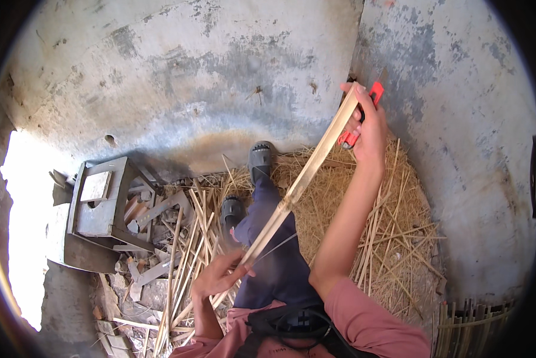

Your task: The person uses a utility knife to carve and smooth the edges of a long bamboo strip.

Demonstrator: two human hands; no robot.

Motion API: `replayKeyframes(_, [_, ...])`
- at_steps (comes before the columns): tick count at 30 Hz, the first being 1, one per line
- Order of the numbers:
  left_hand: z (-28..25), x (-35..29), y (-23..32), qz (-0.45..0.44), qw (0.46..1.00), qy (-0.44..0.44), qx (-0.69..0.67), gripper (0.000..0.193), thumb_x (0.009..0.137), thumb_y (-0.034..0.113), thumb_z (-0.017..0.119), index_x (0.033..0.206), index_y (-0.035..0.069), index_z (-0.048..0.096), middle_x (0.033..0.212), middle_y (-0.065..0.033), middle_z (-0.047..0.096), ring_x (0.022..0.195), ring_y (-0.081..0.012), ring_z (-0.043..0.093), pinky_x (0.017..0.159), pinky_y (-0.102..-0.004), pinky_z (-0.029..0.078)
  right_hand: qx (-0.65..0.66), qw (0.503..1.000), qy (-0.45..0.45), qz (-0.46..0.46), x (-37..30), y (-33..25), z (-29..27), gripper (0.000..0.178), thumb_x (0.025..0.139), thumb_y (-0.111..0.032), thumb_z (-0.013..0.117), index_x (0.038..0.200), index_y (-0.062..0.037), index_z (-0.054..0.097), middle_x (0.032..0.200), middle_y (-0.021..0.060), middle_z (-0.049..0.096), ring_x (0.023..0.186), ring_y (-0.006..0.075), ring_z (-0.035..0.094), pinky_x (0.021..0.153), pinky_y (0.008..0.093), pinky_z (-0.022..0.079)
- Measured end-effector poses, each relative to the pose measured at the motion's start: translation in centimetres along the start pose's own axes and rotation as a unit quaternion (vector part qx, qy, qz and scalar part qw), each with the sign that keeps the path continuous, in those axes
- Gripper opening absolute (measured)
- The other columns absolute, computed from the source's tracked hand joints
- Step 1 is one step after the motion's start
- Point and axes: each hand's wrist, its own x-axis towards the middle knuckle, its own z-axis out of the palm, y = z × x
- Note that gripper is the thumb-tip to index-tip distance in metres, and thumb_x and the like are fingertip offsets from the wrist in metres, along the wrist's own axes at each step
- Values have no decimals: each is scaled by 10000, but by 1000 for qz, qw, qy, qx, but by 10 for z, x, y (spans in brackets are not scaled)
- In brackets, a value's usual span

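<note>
A long split bamboo strip [307,176], with a darker joint near its middle, slants across my lap from lower left to upper right. My left hand [220,274] has its fingers around the low end. Up at the far end, my right hand [370,128] grips the strip between thumb and fingers. That same hand also holds a red and black utility knife [349,138] against its palm; the knife's blade points up past the thumb. A thin sliver lies over my dark trousers [274,268] below the strip.
Several loose bamboo sticks [187,262] lie left of my legs, beside rubble and a worn wooden stool [110,197]. Straw-like shavings [333,209] cover the floor on the right. A stained wall [220,89] stands close ahead. A slatted bamboo piece [471,328] stands at lower right.
</note>
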Motion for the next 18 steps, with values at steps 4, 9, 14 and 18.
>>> replayKeyframes(4, [-8,-2,-25,-40,997,-60,-3,537,1017,376,681,1365,-10,547,1170,-191,712,1136,-280,693,994,-409,537,-19,999,32,14,-34,15,-4,309,1016,-292,650,1033,13,695,621,-93,407,448,7,287,419,229,209])
replayKeyframes(9, [0,22,-6,66,996,-7,-56,757,985,508,693,1486,3,435,1354,-195,619,1275,-301,620,1070,-445,505,-14,999,-1,37,-46,15,5,293,1019,-284,648,1030,3,706,609,-98,412,466,3,302,434,224,220])
replayKeyframes(14, [31,44,14,-16,991,71,-110,394,1107,371,513,1249,11,585,817,-62,659,717,-140,672,701,-295,547,-16,999,-30,43,-42,19,39,311,1022,-294,654,1039,4,739,609,-104,409,474,-1,307,440,219,221])
replayKeyframes(18, [34,37,31,-18,988,118,-101,333,1133,310,447,1053,14,578,601,-23,533,513,-122,578,526,-297,459,-100,994,-39,18,-48,19,41,370,1046,-324,636,1190,0,742,615,-108,397,488,-5,295,451,218,220])
